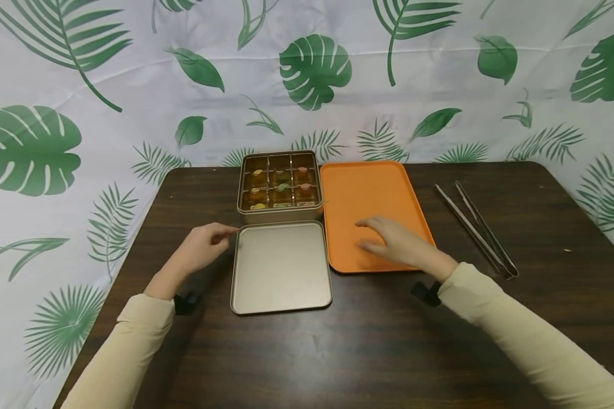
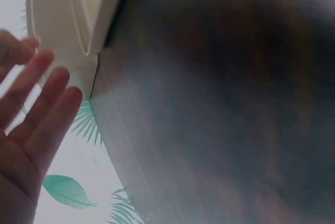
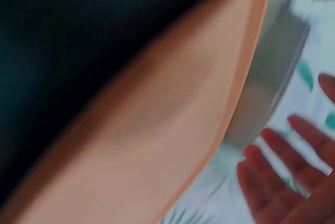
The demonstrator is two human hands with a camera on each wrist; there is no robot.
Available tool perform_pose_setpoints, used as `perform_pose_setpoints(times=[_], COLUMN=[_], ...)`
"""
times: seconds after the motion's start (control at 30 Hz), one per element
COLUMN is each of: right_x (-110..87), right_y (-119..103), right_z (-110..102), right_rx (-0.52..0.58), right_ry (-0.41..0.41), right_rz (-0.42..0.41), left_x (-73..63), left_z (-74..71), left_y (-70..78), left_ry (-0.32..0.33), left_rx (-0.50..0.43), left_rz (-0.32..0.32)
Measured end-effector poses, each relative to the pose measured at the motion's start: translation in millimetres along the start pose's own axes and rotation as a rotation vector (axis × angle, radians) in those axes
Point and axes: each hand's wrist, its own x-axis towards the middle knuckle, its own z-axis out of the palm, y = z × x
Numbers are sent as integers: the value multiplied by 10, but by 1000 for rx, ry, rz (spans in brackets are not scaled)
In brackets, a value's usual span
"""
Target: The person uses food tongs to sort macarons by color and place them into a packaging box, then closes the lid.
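A square metal lid (image 1: pixel 281 268) lies on the table just in front of a divided metal tin (image 1: pixel 281 214). Several small yellow, green and pink pieces sit in the tin's compartments. At the lid's far left corner is my left hand (image 1: pixel 200 245), its index fingertip at the rim; whether it touches cannot be told. Its fingers look fairly straight in the left wrist view. Over the orange tray (image 1: pixel 370 187) hovers my right hand (image 1: pixel 391 241), fingers loosely extended and holding nothing. The right wrist view shows those fingers (image 3: pixel 277 156) spread beside the tray's edge.
Metal tongs (image 1: pixel 483 236) lie with their arms apart on the dark wooden table (image 1: pixel 307 363), right of the tray. Behind the table hangs a white cloth (image 1: pixel 256 74) printed with green leaves. The tin and lid stand close against the tray's left side.
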Motion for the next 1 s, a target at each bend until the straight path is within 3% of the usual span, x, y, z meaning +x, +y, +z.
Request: perform_pose_setpoints(times=[0.2,0.33,0.43,0.53,0.7,0.83,1.0], right_x=[25,45,68,87,107,110,113], right_y=[-294,-370,-390,-399,-415,-422,-423], right_z=[262,371,425,469,526,550,569], right_rx=[-118,-194,-256,-293,-269,-250,-261], right_ry=[-124,-160,-198,-249,-289,-259,-171], right_rz=[-219,-301,-333,-350,-328,-315,-429], left_x=[-187,-289,-339,-363,-380,-404,-437], left_z=[124,193,228,245,248,248,248], left_y=[45,90,102,90,33,-18,-72], left_ry=[-75,-28,5,-13,-68,-57,5], left_rx=[213,389,451,458,408,401,426], left_rz=[144,288,369,381,320,319,380])
